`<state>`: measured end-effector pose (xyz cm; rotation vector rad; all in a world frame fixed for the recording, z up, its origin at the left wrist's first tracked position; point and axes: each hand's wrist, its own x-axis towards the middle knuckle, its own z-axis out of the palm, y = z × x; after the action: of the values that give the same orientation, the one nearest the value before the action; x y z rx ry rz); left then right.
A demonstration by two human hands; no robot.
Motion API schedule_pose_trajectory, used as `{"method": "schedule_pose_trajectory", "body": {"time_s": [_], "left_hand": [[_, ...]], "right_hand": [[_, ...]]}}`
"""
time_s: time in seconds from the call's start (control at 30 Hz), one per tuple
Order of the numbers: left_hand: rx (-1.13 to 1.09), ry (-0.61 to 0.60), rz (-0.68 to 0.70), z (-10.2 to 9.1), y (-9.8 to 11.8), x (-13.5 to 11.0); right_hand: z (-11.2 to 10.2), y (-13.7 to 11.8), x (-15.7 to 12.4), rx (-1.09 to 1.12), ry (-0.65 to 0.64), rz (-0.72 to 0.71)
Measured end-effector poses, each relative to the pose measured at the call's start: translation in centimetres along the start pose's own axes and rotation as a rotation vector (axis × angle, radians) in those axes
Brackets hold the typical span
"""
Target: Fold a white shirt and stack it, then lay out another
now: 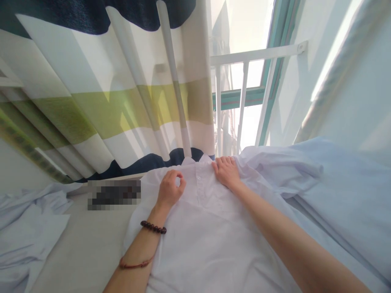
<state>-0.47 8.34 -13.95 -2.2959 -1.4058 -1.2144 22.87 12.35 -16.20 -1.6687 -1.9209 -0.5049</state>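
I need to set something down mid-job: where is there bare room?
Bare pale surface shows between the white button-up shirt and the crumpled white cloth at left, nearer than the pixelated dark patch. Crowded: around the left hand and right hand.

A plain white button-front fabric shirt (198, 244) fills lower centre. Upper left, a hanging fabric curtain (122, 114) is banded navy, cream and olive-green. Upper right: white barred railing (253, 55), teal window frame (253, 97).

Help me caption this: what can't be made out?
In the head view:
Dark patch: pixelation hides what it is.
Lower end of the white shirt: cut off by the bottom edge.
Palm of the right hand: hidden by its back.
Scene outside the window: washed out by glare.
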Motion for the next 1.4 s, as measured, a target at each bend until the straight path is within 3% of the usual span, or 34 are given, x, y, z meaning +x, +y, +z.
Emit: {"method": "schedule_pose_trajectory", "body": {"time_s": [0.3,0.57,0.77,0.87,1.4], "left_hand": [[-0.002,0.001,0.020,0.2,-0.2,0.0],[0.159,0.008,-0.070,0.9,-1.1,-0.5],[0.256,-0.223,-0.152,2.0,-2.4,-1.3],[0.271,-0.282,-0.169,2.0,-2.4,-1.3],[0.304,-0.327,-0.174,1.8,-2.3,-1.1]], "right_hand": [[0.3,0.0,0.0,-0.005,-0.003,0.003],[0.4,0.1,-0.1,-0.008,0.001,0.000],[0.3,0.0,0.0,-0.011,0.013,0.001],[0.3,0.0,-0.1,-0.011,0.008,0.004],[0.4,0.0,-0.1,-0.006,-0.005,0.009]]}}
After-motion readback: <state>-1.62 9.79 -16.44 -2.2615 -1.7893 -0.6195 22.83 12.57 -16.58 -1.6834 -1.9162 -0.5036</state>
